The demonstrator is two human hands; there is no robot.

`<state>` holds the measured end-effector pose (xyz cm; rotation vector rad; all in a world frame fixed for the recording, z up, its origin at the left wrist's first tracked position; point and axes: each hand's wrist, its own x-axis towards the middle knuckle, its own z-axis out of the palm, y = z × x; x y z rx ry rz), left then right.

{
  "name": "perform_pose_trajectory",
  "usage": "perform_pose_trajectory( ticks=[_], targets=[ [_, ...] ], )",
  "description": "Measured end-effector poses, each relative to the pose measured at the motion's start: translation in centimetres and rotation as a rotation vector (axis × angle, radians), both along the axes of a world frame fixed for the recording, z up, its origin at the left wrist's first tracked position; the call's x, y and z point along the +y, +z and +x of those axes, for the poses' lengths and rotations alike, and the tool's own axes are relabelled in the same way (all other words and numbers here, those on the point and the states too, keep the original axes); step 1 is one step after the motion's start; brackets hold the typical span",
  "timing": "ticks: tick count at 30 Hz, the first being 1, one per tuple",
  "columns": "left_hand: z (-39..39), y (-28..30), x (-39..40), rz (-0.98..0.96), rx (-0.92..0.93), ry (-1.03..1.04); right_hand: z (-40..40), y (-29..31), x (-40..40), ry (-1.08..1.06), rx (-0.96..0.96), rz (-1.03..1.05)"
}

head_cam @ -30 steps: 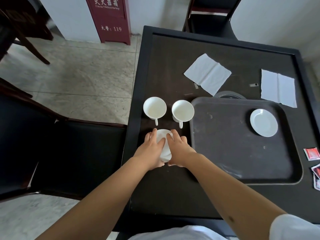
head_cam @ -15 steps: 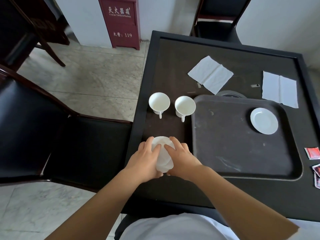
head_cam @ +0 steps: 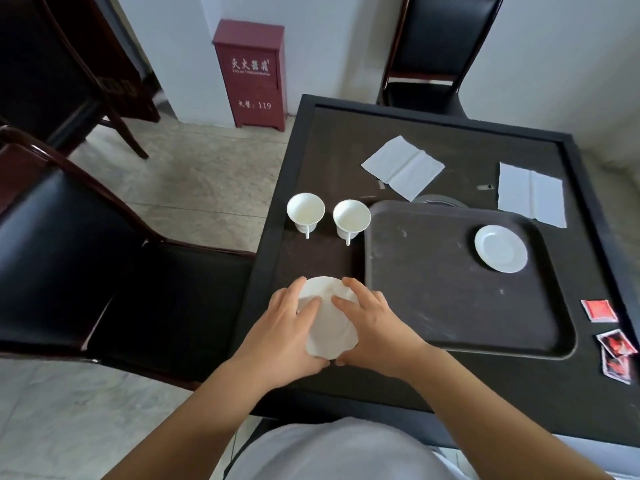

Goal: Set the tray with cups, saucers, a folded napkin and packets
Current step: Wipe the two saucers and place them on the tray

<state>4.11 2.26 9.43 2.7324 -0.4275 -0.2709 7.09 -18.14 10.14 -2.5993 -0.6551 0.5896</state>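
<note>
White china between both hands — saucer [head_cam: 329,323] gripped at its two sides, near the front-left corner of the surface [head_cam: 450,386]. Left hand [head_cam: 284,327] on the left rim, fingers [head_cam: 308,308] curled over the top face; right hand [head_cam: 377,323] on the right rim, fingers [head_cam: 341,301] spread and bent over the edge, thumb tucked under at the near side. Looks lifted and tilted slightly toward the body, though hard to say for certain whether it clears the surface.

Now the relation that counts — tray [head_cam: 433,306] lying directly to the right of the saucer, its near-left stretch bare and just beside the right hand. So a short sideways carry, rightward, with the right hand leading and nearer the target. Round piece, no long axis to line up; only a matter of keeping it level.

Already on the tray: second saucer [head_cam: 500,248], far-right corner. Two cups [head_cam: 305,211] [head_cam: 351,216] standing upright beyond the hands, just left of the tray's far-left corner, handles toward the body. Napkins [head_cam: 403,166] [head_cam: 531,194] and packets [head_cam: 613,332] off the tray, well apart from the hands.
</note>
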Motion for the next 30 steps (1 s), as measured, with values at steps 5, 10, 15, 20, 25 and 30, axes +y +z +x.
perform_pose_trajectory(
  ticks=[5,10,15,20,25,30],
  targets=[
    [-0.2,1.4,-3.3,0.008,-0.023,-0.067,-1.2,2.2,-3.3,-0.046,-0.011,-0.023],
    [0.9,2.2,-7.2,-0.016,-0.004,-0.169,-2.0,3.1,-7.3,-0.134,-0.006,-0.037],
    [2.6,2.8,-12.0,-0.037,-0.013,-0.223,-1.6,3.2,-12.0,-0.214,-0.017,-0.023],
    [3.7,3.1,-16.6,-0.054,0.012,-0.205,-0.3,3.6,-16.8,-0.217,-0.008,-0.015],
    [5.8,2.7,-20.4,-0.023,0.065,-0.164,2.3,3.4,-20.5,-0.195,0.017,0.012],
    [8.9,1.0,-22.5,-0.011,0.093,-0.126,6.2,2.1,-22.6,-0.148,0.03,-0.004]
  ],
)
